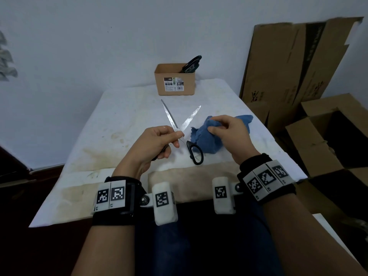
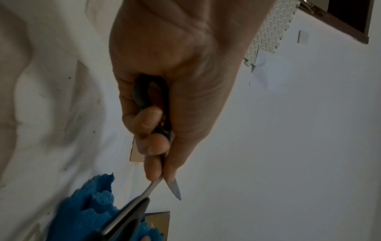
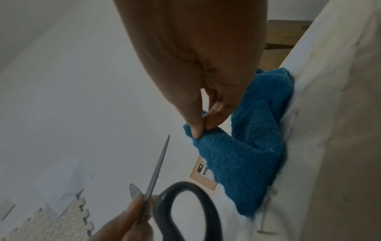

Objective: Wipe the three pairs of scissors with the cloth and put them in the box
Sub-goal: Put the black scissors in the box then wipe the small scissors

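My left hand [image 1: 159, 143] grips a pair of black-handled scissors [image 1: 182, 126] near the pivot, with one handle loop in the palm [image 2: 151, 97]. The blades stand spread wide, pointing away, and the other loop [image 1: 196, 152] hangs free. To their right a blue cloth [image 1: 207, 136] lies bunched on the table. My right hand [image 1: 229, 129] pinches a fold of it between thumb and fingertips [image 3: 198, 125]. The tan box [image 1: 175, 82] stands at the table's far edge, with black scissor handles [image 1: 192, 63] sticking out of it.
The table wears a stained white cover [image 1: 119, 126]. Flattened cardboard [image 1: 294, 62] leans on the wall at right, and open cartons [image 1: 328, 136] crowd the floor beside the table. White foam mats [image 3: 51, 223] show in the right wrist view.
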A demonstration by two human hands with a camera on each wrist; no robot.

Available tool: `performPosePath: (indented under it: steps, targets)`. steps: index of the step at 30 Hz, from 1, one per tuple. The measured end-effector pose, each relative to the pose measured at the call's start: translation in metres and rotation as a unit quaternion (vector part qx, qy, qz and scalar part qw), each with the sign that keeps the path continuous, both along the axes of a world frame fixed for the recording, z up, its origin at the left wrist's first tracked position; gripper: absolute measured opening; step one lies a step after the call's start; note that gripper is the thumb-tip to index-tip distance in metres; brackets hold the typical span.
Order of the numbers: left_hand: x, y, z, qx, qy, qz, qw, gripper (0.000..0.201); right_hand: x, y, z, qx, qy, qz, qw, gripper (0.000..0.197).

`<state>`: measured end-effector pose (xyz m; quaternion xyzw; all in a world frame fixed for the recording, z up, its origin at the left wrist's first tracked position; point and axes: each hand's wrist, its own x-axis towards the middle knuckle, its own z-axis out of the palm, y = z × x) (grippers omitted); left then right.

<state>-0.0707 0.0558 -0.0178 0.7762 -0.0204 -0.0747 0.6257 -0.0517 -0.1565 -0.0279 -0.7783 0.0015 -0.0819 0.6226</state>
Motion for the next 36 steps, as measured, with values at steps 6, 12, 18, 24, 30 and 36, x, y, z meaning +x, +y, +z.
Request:
performPosePath:
  steps: [6, 12, 18, 24, 30, 36]
  targets:
    - [-0.001, -0.004, 0.001, 0.01, 0.0, -0.006, 1.0, 0.022, -0.001, 0.001, 0.004, 0.03, -0.021, 0.001, 0.999, 0.01]
    - [-0.001, -0.012, 0.002, 0.008, -0.013, -0.031, 0.999, 0.021, -0.006, 0.017, 0.008, 0.131, 0.023, 0.036, 0.99, 0.024]
    - [0.003, -0.006, 0.0, 0.024, -0.023, -0.038, 0.999, 0.023, -0.008, 0.019, 0.004, 0.109, -0.002, 0.023, 0.994, 0.01]
    - [0.002, -0.01, 0.003, 0.009, -0.005, -0.015, 1.0, 0.028, -0.01, 0.02, 0.004, 0.089, -0.027, 0.027, 0.995, 0.013]
    - [-0.001, -0.013, 0.002, -0.008, -0.005, 0.015, 1.0, 0.029, -0.01, 0.022, 0.004, 0.085, -0.006, 0.02, 0.996, 0.009]
    - [-0.003, -0.016, 0.003, 0.032, -0.032, 0.008, 0.999, 0.025, -0.007, 0.03, 0.002, 0.066, 0.018, 0.034, 0.997, 0.011]
